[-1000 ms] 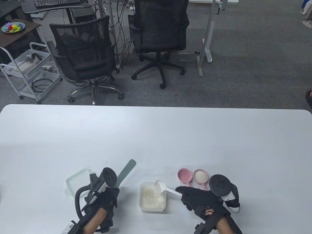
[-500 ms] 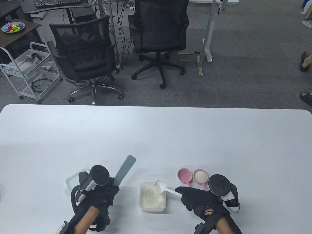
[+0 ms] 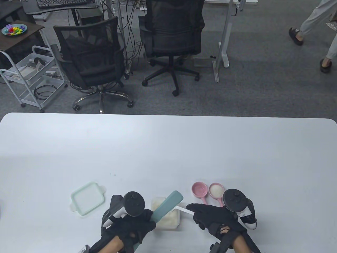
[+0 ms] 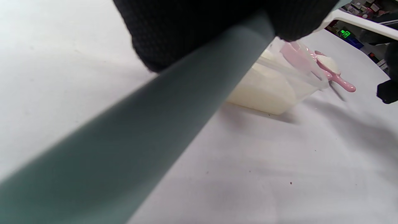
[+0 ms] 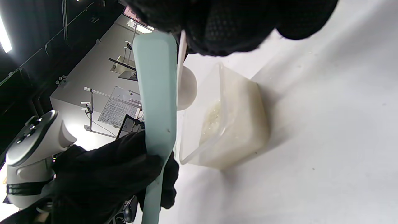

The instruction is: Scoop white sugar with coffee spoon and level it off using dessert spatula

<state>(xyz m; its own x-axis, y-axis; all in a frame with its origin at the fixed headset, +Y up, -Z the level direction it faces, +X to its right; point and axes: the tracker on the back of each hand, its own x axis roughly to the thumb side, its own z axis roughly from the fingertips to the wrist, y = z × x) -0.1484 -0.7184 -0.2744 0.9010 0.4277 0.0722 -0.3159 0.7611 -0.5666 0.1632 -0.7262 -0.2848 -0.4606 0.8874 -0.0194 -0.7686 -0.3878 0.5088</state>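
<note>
A clear box of white sugar (image 3: 171,220) stands near the table's front edge; it also shows in the left wrist view (image 4: 267,93) and the right wrist view (image 5: 236,118). My right hand (image 3: 210,214) holds a white coffee spoon (image 3: 183,209) by its handle, with the bowl (image 5: 186,88) over the box. My left hand (image 3: 137,224) grips a teal dessert spatula (image 3: 167,207), seen also in the wrist views (image 4: 140,130) (image 5: 155,90). Its blade lies over the box and covers the spoon's bowl in the table view.
The box's pale green lid (image 3: 87,197) lies on the table to the left. Two pink measuring spoons stand right of the box: one empty (image 3: 199,190), one holding sugar (image 3: 216,190). Office chairs and a walking person are beyond the table's far edge.
My left hand has moved right from beside the lid and swung the spatula blade over the sugar box and the spoon's bowl. My right hand and spoon have barely moved.
</note>
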